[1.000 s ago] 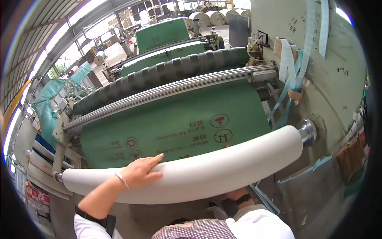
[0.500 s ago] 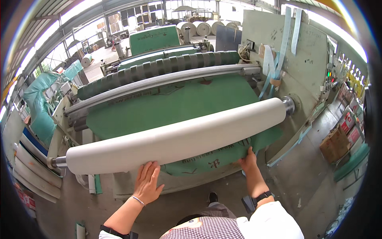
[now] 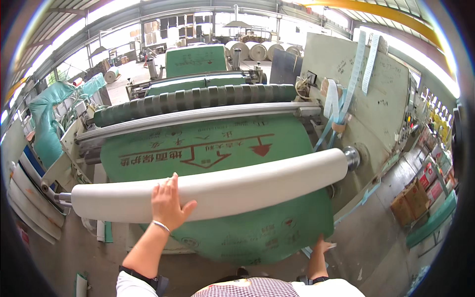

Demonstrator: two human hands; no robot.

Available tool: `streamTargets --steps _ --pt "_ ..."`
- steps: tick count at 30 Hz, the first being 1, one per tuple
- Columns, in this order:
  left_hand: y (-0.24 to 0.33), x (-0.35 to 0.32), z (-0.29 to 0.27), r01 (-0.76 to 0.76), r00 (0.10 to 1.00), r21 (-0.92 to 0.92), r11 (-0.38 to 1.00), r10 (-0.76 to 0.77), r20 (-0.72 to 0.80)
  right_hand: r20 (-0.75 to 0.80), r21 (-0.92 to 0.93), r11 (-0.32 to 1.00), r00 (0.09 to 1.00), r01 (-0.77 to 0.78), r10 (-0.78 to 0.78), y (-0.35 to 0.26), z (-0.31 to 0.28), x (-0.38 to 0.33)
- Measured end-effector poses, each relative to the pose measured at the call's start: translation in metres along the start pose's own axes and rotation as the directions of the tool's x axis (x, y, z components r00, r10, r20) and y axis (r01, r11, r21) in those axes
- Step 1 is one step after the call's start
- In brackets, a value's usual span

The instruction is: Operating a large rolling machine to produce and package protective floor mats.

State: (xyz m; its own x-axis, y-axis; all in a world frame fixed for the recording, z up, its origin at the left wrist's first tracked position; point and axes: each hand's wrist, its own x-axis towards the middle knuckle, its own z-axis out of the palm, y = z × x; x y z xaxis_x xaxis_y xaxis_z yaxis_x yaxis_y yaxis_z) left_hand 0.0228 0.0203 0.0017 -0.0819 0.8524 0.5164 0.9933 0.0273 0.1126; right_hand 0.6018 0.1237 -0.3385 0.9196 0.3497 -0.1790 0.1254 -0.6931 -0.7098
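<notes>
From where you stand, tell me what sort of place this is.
Probably a factory hall handling sheet material: printed green sheet, a banded dark roller and large rolls in the background.

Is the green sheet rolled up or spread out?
Spread out: the green sheet shows wide behind the white roll and hangs in front.

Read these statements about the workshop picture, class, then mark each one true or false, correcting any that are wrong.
1. The left hand touches the white roll. True.
2. Both hands are on the white roll. False: only the left hand is.
3. The right hand is at an edge of the green sheet. True.
4. The green sheet shows only above the white roll in the picture. False: it shows below it too.
5. A dark banded roller lies beyond the white roll. True.
6. Pale blue strips hang at the picture's left. False: they hang at its right.
</notes>
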Motion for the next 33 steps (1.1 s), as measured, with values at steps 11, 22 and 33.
streamTargets --steps 11,22,33 --pt "-0.158 -0.113 0.022 0.816 0.332 -0.199 0.542 -0.722 -0.607 0.592 0.781 0.305 0.487 -0.545 -0.642 -0.235 -0.057 -0.046" --pt "-0.183 -0.257 -0.069 0.365 0.15 -0.928 0.077 -0.988 -0.023 0.278 0.848 0.531 0.854 -0.002 -0.441 -0.209 -0.161 -0.002" --pt "-0.167 -0.321 -0.059 0.905 0.024 -0.419 0.07 -0.993 -0.112 -0.024 0.588 0.809 1.0 0.007 0.009 -0.029 -0.082 0.101"
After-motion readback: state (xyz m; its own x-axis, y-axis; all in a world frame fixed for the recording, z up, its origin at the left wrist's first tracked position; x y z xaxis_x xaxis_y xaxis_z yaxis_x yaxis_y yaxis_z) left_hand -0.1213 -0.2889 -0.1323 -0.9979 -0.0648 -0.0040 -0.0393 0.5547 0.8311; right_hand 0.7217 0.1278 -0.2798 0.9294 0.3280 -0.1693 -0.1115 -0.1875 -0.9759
